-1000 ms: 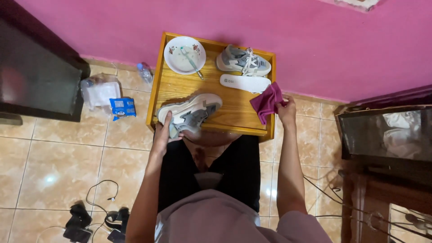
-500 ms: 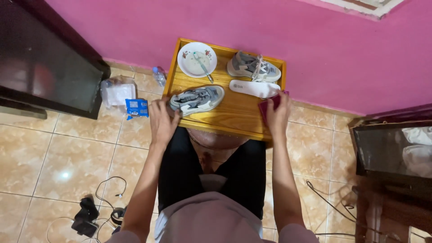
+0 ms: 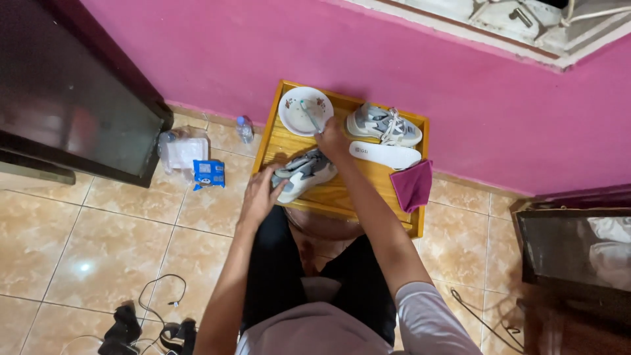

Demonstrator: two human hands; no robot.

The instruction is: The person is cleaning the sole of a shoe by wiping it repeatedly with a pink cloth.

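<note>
Grey-white sneaker; magenta cloth; white bowl; pink wall; honey-yellow wooden table.

The right hand has let go of the magenta cloth, which now lies draped over the right edge of the wooden worktop, and has crossed to the upper centre of the frame by the toothbrush handle at the white bowl. The left hand has turned the grey-and-white sneaker partly onto its side.

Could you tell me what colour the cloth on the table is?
The cloth is magenta, seen in the head view.
</note>
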